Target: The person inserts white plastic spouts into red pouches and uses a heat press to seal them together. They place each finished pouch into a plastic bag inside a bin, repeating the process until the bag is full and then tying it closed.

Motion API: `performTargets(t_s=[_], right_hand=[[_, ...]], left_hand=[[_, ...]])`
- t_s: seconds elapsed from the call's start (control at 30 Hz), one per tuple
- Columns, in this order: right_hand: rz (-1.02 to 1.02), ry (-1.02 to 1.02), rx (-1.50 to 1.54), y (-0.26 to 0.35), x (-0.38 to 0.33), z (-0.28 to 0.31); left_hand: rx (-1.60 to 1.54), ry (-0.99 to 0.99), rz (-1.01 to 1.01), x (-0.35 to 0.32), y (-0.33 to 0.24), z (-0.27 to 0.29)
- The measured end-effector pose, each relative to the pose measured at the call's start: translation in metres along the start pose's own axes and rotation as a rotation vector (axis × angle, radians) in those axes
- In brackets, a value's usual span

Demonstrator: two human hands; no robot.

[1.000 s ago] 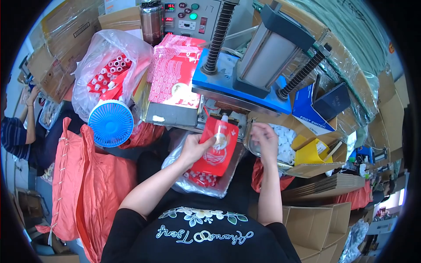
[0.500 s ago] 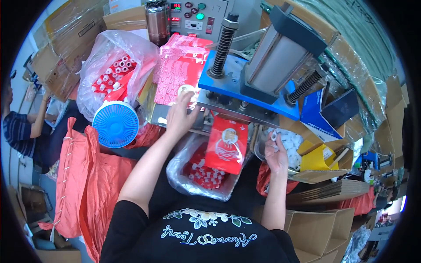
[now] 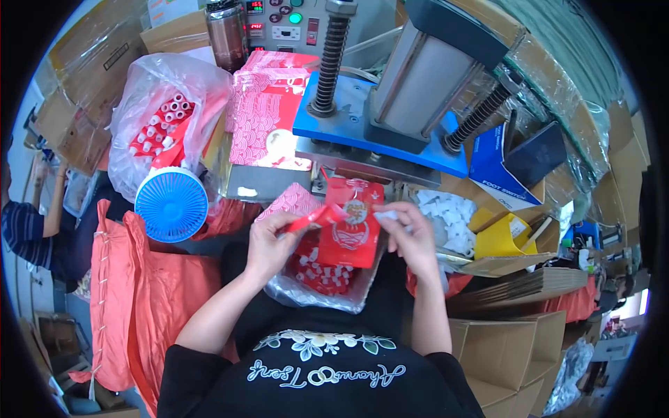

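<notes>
Pinching a red-and-pink patterned flat pouch (image 3: 306,219) between closed fingertips, the left hand (image 3: 269,245) holds it tilted in the head view. The right hand (image 3: 413,244) has thumb and fingers together on a small white plastic piece (image 3: 385,215), near it but apart. A plain red pouch (image 3: 359,247) hangs below the blue-plated metal press (image 3: 355,111), partly over a clear plastic bag (image 3: 306,296) holding white-spouted red packets (image 3: 326,277).

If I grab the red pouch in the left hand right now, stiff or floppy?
The red pouch is probably floppy: it curls in the left hand. Likely light: one hand seems to hold it up. Its glossy highlights suggest it may slip.
</notes>
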State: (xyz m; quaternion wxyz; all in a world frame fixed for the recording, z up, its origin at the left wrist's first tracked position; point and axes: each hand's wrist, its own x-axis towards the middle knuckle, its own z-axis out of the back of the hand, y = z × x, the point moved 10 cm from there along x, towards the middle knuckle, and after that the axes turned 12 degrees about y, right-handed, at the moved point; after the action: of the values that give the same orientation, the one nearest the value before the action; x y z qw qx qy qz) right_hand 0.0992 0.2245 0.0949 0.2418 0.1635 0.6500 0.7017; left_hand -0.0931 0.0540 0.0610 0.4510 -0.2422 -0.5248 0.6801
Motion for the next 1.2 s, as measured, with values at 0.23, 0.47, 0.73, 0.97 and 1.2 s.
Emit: performTargets(t_s=[0.23,0.47,0.73,0.97,1.2], right_hand=[[-0.116,0.317,0.028,-0.024,-0.001,-0.056],[0.003,-0.077,0.052,-0.027,0.010,0.002],[0.029,-0.330,1.385,-0.088,0.005,0.079],[0.065,-0.003,0.993,-0.084,0.003,0.062],[0.020,-0.139,0.495,-0.080,-0.006,0.072]], left_hand=[[-0.016,0.236,0.000,-0.021,0.015,-0.052],[-0.184,0.278,0.183,0.011,0.027,-0.076],[-0.922,0.132,0.521,0.042,0.041,-0.108],[-0.198,0.167,0.106,0.093,0.041,-0.030],[0.862,0.028,-0.082,0.046,0.014,0.011]])
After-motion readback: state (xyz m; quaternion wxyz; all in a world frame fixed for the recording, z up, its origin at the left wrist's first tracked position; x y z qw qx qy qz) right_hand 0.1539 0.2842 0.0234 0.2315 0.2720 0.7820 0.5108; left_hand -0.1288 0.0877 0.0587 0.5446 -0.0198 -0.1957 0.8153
